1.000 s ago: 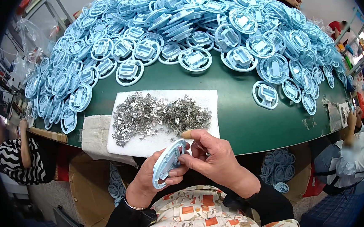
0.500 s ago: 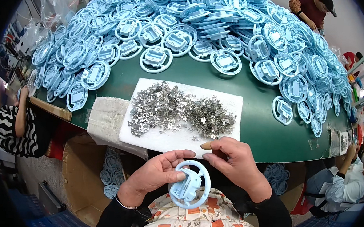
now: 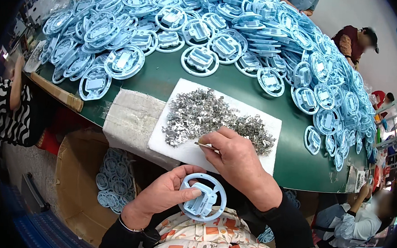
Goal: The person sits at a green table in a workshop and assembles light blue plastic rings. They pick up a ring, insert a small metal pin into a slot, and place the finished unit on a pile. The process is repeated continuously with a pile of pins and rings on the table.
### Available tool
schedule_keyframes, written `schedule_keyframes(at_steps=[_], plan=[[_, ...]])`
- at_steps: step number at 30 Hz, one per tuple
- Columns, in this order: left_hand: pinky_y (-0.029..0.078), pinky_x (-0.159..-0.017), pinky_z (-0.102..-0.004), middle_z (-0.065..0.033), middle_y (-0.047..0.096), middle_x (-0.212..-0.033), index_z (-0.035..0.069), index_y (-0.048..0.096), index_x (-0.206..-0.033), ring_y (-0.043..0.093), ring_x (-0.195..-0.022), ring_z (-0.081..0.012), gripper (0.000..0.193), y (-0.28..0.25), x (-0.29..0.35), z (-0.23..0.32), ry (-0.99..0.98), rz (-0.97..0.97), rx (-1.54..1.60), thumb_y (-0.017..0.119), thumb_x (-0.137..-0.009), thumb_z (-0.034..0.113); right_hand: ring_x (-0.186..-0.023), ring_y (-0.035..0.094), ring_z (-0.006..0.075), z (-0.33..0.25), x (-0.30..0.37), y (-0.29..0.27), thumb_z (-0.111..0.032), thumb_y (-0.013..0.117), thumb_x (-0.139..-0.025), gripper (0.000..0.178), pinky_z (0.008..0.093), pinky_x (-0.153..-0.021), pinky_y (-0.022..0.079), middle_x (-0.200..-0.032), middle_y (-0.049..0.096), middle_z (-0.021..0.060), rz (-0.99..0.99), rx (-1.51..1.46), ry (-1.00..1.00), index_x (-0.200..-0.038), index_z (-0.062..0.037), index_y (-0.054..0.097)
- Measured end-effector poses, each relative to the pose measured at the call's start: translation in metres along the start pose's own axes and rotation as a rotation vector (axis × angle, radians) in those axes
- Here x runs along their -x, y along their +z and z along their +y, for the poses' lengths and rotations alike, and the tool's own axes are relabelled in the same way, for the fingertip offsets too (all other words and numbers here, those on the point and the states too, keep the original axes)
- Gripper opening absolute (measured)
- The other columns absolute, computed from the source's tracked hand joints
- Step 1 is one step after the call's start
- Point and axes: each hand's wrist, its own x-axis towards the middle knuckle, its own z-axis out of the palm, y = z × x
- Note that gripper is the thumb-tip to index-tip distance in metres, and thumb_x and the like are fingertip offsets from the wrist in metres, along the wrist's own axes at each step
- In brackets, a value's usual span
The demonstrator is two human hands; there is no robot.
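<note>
Our left hand (image 3: 165,197) grips the blue wheel (image 3: 202,197) by rim and hub, low over our lap. Right hand (image 3: 237,159) pinches a thin metal clip (image 3: 205,145) above the clip pile (image 3: 208,118). Wheel looks light, stiff; clip tiny, slippery, so we pinch it at its end.

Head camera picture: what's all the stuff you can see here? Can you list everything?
blue plastic wheels: too many to count, light blue, heaped across table
green table: one, dark green, ahead
white sheet: one, white, table's near edge
metal bits: a pile, silver, on sheet
cardboard box: one, brown, below table, holding more wheels
other people: several, round the edges
left hand: holds one blue wheel
right hand: pinches a thin metal piece over sheet
</note>
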Motion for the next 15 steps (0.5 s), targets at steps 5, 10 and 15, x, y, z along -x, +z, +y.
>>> schedule_keyframes(at_steps=[5, 10, 15], plan=[[0.054, -0.094, -0.0254, -0.0079, 0.063, -0.12, -0.005, 0.046, -0.138, 0.062, -0.109, -0.0104, 0.052, -0.008, 0.005, 0.001, -0.007, -0.031, -0.061, 0.072, -0.096, 0.013, -0.074, 0.067, 0.0342, -0.009, -0.019, 0.012, -0.012, 0.071, -0.086, 0.012, 0.045, -0.063, 0.055, -0.085, 0.062, 0.0099, -0.061, 0.085, -0.101, -0.096, -0.0087, 0.067], [0.054, -0.094, -0.026, -0.0072, 0.063, -0.118, -0.004, 0.048, -0.136, 0.062, -0.107, -0.0096, 0.051, -0.012, 0.009, -0.002, 0.044, -0.046, -0.059, 0.073, -0.095, 0.015, -0.073, 0.068, 0.0323, -0.014, -0.026, 0.024, -0.013, 0.072, -0.083, 0.014, 0.0443, -0.061, 0.055, -0.084, 0.06, 0.0088, -0.094, 0.271, -0.14, -0.093, -0.0086, 0.064], [0.053, -0.092, -0.0257, -0.006, 0.063, -0.116, -0.004, 0.049, -0.135, 0.06, -0.105, -0.0081, 0.051, -0.014, 0.008, -0.004, 0.076, -0.023, -0.109, 0.074, -0.095, 0.016, -0.073, 0.068, 0.032, -0.003, -0.02, 0.019, -0.013, 0.073, -0.082, 0.016, 0.0438, -0.062, 0.056, -0.085, 0.062, 0.0086, -0.065, 0.19, -0.13, -0.095, -0.0087, 0.064]])
